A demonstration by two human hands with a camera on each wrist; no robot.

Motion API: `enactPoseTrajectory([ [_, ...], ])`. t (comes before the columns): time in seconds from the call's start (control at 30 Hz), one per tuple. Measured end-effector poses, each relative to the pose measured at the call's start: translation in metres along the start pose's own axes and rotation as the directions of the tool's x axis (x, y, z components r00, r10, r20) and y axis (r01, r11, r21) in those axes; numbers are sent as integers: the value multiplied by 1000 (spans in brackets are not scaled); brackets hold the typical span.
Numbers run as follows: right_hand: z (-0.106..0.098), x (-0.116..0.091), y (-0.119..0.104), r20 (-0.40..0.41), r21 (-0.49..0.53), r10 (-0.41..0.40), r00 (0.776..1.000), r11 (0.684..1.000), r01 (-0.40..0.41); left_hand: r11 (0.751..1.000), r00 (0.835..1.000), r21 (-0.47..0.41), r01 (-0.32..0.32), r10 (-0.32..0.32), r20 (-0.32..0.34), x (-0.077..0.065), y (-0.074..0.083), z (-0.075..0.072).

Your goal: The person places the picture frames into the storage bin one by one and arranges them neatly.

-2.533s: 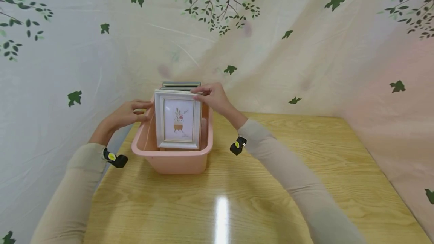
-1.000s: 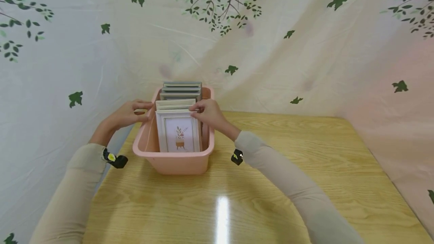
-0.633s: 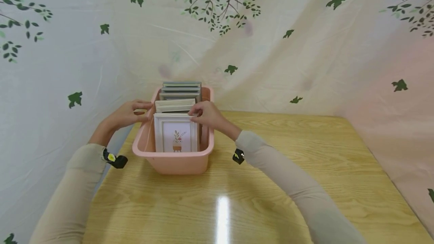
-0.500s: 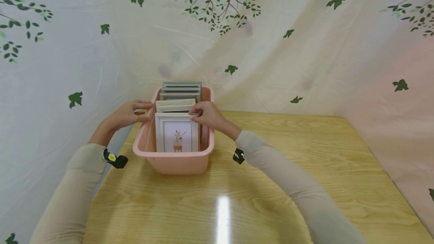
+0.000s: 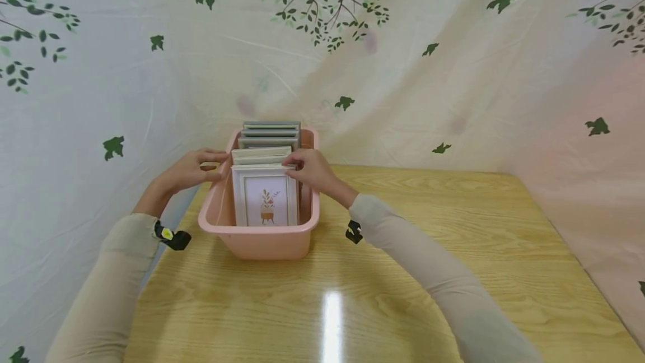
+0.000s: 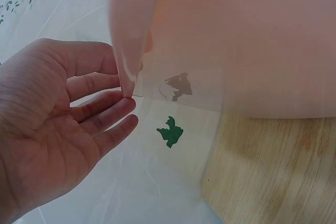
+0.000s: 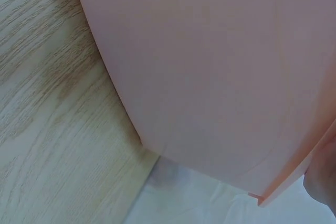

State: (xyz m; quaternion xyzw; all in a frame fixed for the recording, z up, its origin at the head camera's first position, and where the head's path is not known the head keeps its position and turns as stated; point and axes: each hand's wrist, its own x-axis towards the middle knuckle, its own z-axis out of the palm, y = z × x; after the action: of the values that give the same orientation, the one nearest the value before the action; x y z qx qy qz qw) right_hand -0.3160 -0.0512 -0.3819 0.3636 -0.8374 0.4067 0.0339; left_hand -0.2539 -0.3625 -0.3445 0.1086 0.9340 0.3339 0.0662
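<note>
A pink plastic basin holds a row of upright picture frames. The front one is a white picture frame with a potted-plant print; its lower edge is hidden behind the basin's front rim. My right hand pinches this frame at its top right corner. On the other side, my left hand grips the basin's left rim. In the left wrist view, the fingers of the left hand curl at the rim. The right wrist view has mostly the basin's outer wall, with part of the right hand at its edge.
Behind the front frame stand cream-edged frames, then several grey-edged frames farther back. The basin sits on a wooden table, towards its left side. A leaf-printed cloth hangs behind and at both sides.
The right hand has lowered the white picture frame into the basin. The frame's top tipped towards me, then went back slightly. My left hand has stayed at the rim.
</note>
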Motion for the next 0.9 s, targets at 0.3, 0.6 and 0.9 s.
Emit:
enactPoseTrajectory([
  [0.3,0,-1,-1,-1,-8,21,1000,1000,-21,1000,1000,10,24,-24,6,1,0,0],
  [0.6,1,0,0,-1,-35,3,1000,999,-3,1000,1000,18,16,-16,0,1,-2,-1],
  [0.9,2,0,4,-9,-28,-1,1000,1000,0,1000,1000,-8,23,-23,10,1,-1,-1],
])
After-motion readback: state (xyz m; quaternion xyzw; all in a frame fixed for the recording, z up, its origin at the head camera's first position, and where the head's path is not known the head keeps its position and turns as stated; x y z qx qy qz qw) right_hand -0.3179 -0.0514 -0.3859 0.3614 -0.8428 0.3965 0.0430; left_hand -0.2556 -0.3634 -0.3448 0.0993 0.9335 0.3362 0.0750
